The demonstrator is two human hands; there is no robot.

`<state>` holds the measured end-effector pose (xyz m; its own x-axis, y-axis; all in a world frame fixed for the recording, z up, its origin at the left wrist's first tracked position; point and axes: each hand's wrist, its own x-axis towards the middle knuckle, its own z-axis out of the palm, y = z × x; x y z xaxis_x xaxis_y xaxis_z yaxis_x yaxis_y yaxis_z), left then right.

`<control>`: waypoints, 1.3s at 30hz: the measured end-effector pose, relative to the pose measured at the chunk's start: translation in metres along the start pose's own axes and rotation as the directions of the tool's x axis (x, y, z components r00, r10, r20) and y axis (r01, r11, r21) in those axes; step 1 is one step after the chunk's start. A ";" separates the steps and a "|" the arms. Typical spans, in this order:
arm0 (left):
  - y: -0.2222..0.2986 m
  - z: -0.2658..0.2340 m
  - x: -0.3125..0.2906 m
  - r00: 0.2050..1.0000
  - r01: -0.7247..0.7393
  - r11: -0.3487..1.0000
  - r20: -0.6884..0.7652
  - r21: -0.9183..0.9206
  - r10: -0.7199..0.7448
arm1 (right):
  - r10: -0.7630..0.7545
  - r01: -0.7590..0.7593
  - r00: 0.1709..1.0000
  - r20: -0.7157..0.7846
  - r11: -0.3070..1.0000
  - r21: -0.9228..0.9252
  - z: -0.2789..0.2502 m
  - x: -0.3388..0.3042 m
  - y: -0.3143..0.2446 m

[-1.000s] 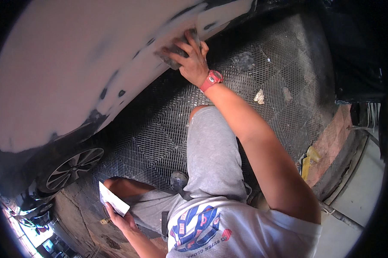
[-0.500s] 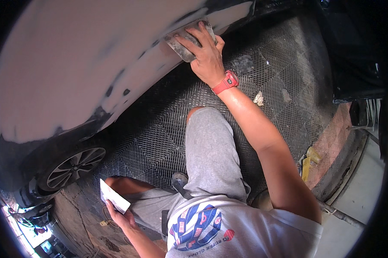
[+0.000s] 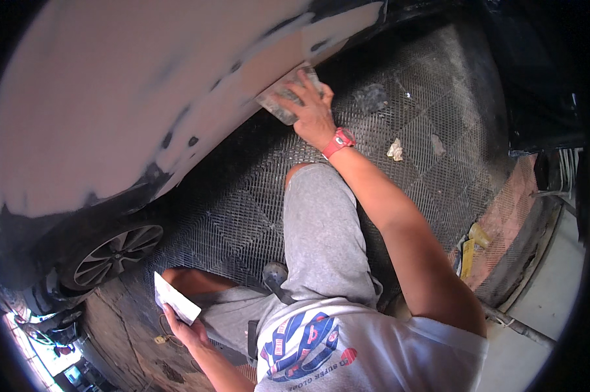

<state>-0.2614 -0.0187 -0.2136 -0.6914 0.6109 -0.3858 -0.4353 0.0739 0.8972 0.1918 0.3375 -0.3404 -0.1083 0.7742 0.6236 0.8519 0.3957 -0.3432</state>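
Observation:
My right hand (image 3: 313,116) is closed on a wide, flat, stained putty spreader (image 3: 277,106), with fingers spread over its face. The spreader's far edge lies at the lower edge of the car's side panel (image 3: 125,85), which is pinkish-grey with dark patches. Just above the blade, a tan patch (image 3: 272,62) shows on the panel. Down at the left, by my bent knee, my left hand (image 3: 189,332) grips a flat white board (image 3: 177,299) tilted upward. What lies on the board's face is too bright to make out.
Left of me stands the car's wheel (image 3: 115,256). Dark ribbed matting (image 3: 236,215) covers the floor below the panel. A crumpled pale scrap (image 3: 395,149) and a dark rag-like piece (image 3: 371,98) lie on it. At the right are a yellow item (image 3: 467,257) and a yellowish cup (image 3: 479,234).
My right hand has drawn the spreader down the panel toward me, to its lower edge. The tan patch where the blade was is now uncovered. My left hand and the board have barely shifted.

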 end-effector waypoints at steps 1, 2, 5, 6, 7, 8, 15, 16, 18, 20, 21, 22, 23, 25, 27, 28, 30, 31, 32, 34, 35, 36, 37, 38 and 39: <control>0.001 0.003 -0.002 1.000 -0.004 1.000 -0.004 0.006 0.004 | 0.026 -0.026 0.999 -0.025 1.000 -0.012 -0.007 0.003 0.005; 0.001 0.007 -0.004 1.000 -0.003 1.000 -0.007 0.013 0.003 | 0.046 -0.043 0.992 -0.116 0.999 0.029 -0.016 0.011 0.013; -0.001 -0.010 0.003 1.000 -0.014 1.000 0.008 0.021 0.014 | 0.020 -0.016 0.983 -0.180 1.000 0.024 -0.032 0.039 0.034; -0.001 -0.010 0.003 1.000 -0.010 1.000 0.004 0.012 0.010 | 0.000 0.002 0.982 -0.190 1.000 0.010 -0.035 0.048 0.039; -0.001 -0.009 0.002 1.000 -0.007 1.000 -0.001 0.004 0.007 | -0.020 0.020 0.980 -0.200 1.000 -0.003 -0.038 0.056 0.043; 0.000 -0.008 0.002 1.000 -0.003 1.000 -0.006 -0.001 0.003 | -0.037 0.035 0.977 -0.208 0.999 -0.015 -0.039 0.062 0.046; 0.001 -0.009 -0.001 1.000 -0.015 0.999 0.008 0.028 0.015 | -0.046 0.057 0.974 -0.223 0.998 0.041 -0.004 0.049 0.057; 0.001 -0.006 -0.002 1.000 -0.009 1.000 0.015 0.027 0.008 | -0.037 0.045 0.982 -0.184 0.998 0.035 0.000 0.042 0.057; 0.002 -0.005 -0.002 0.999 -0.007 1.000 0.032 0.029 0.006 | -0.018 0.021 0.994 -0.111 0.999 0.026 0.007 0.024 0.055; 0.002 -0.006 0.000 0.998 -0.010 0.999 0.055 0.036 0.008 | -0.023 0.026 0.998 -0.066 0.998 0.051 0.008 0.013 0.060; 0.003 -0.006 0.000 0.999 -0.012 0.999 0.053 0.037 0.010 | -0.029 0.030 0.999 -0.035 0.999 0.042 0.003 0.009 0.059; 0.003 -0.005 -0.001 0.999 -0.013 0.999 0.053 0.037 0.011 | -0.034 0.034 0.999 -0.003 0.999 0.032 -0.002 0.007 0.059; 0.002 -0.002 -0.001 0.998 -0.014 0.999 0.055 0.033 0.012 | -0.029 0.030 0.999 -0.042 0.999 0.025 -0.011 0.010 0.060; 0.002 0.005 -0.004 0.999 -0.018 0.999 0.029 0.038 0.017 | -0.018 0.020 0.994 -0.109 1.000 0.013 -0.037 0.024 0.057; 0.001 0.006 -0.006 1.000 -0.014 0.999 0.026 0.043 0.013 | -0.014 0.020 0.988 -0.154 0.999 0.037 -0.056 0.048 0.055; 0.001 0.003 -0.005 0.999 -0.013 0.999 0.032 0.042 0.012 | -0.009 0.019 0.985 -0.175 0.998 0.054 -0.061 0.059 0.051; 0.001 0.000 -0.002 0.999 -0.013 0.999 0.045 0.037 0.012 | -0.025 0.030 0.979 -0.202 0.999 0.024 -0.063 0.074 0.043; 0.002 -0.002 -0.002 0.999 -0.014 0.999 0.049 0.037 0.012 | -0.016 0.020 0.981 -0.194 1.000 0.019 -0.061 0.076 0.037; 0.002 0.000 -0.002 0.998 -0.011 0.999 0.057 0.034 0.009 | -0.010 0.012 0.982 -0.186 1.000 0.008 -0.061 0.078 0.034; 0.002 0.004 -0.004 0.999 -0.029 0.999 0.039 0.044 0.028 | -0.003 0.006 0.989 -0.148 1.000 0.019 -0.047 0.067 0.032; 0.001 0.006 -0.005 0.999 -0.038 0.998 0.029 0.049 0.037 | -0.003 0.006 0.992 -0.126 1.000 0.024 -0.039 0.057 0.027; 0.001 0.006 -0.004 0.999 -0.034 0.998 0.026 0.049 0.033 | -0.001 0.004 0.994 -0.105 1.000 0.031 -0.032 0.047 0.024; 0.001 0.005 -0.002 0.999 -0.030 0.998 0.024 0.050 0.029 | 0.010 -0.007 0.998 -0.069 0.999 0.037 -0.024 0.036 0.024; 0.000 0.005 -0.001 1.000 -0.023 0.999 0.022 0.049 0.022 | 0.016 -0.014 0.999 -0.047 0.999 0.042 -0.018 0.026 0.025; 0.002 0.009 -0.002 0.999 -0.024 0.997 0.047 0.067 0.021 | 0.020 -0.019 0.999 -0.028 0.999 0.049 -0.015 0.020 0.026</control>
<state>-0.2553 -0.0128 -0.2093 -0.6724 0.6488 -0.3562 -0.3791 0.1114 0.9186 0.2197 0.3554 -0.3263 -0.0769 0.7679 0.6359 0.8276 0.4048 -0.3888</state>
